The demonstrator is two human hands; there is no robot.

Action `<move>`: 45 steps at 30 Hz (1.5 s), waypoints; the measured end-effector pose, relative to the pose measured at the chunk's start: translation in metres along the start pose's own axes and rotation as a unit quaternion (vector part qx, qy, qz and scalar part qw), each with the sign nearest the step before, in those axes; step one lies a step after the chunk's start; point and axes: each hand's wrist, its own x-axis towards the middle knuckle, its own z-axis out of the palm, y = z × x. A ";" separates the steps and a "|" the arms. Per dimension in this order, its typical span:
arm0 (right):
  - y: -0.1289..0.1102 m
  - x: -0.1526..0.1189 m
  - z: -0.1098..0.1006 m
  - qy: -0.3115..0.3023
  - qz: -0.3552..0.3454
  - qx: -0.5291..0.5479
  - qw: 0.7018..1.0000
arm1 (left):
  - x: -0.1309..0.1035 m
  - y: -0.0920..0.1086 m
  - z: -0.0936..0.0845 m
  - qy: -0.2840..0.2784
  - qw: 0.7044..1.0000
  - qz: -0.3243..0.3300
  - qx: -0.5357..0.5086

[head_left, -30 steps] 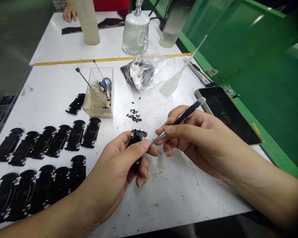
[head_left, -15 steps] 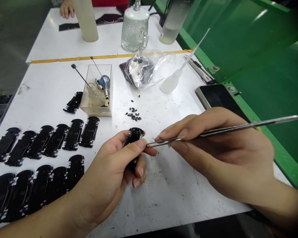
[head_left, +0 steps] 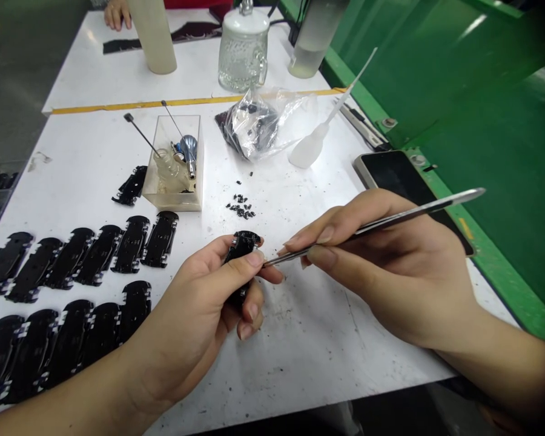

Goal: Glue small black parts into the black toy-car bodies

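My left hand (head_left: 218, 284) grips a small black toy car chassis (head_left: 244, 243) between thumb and fingers, tilted above the table. Pinched in my right hand (head_left: 381, 254) is a pair of slim metal tweezers (head_left: 404, 216), pointing left. Their tips meet the chassis edge beside my left thumb; whether they hold a small part there I cannot make out. Several tiny black parts (head_left: 240, 209) lie loose on the table beyond my left hand. Similar black chassis (head_left: 100, 254) are laid in two rows on the left.
Behind the rows stands a clear box (head_left: 172, 197) with a small bottle and tools. A plastic bag (head_left: 254, 127) of dark parts, a white dropper bottle (head_left: 309, 147) and a phone (head_left: 395, 172) lie beyond my hands. Across the yellow strip are a glass mug (head_left: 243, 51) and another person's hand (head_left: 117, 13).
My right hand has turned slightly and shifted left, so the rear of the tweezers sits lower and further left. The chassis stays in my left hand. The whole view has shifted a little.
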 end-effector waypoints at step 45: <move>-0.007 0.002 0.013 0.102 0.148 0.058 0.982 | -0.001 -0.001 0.004 -0.020 1.000 0.008 0.012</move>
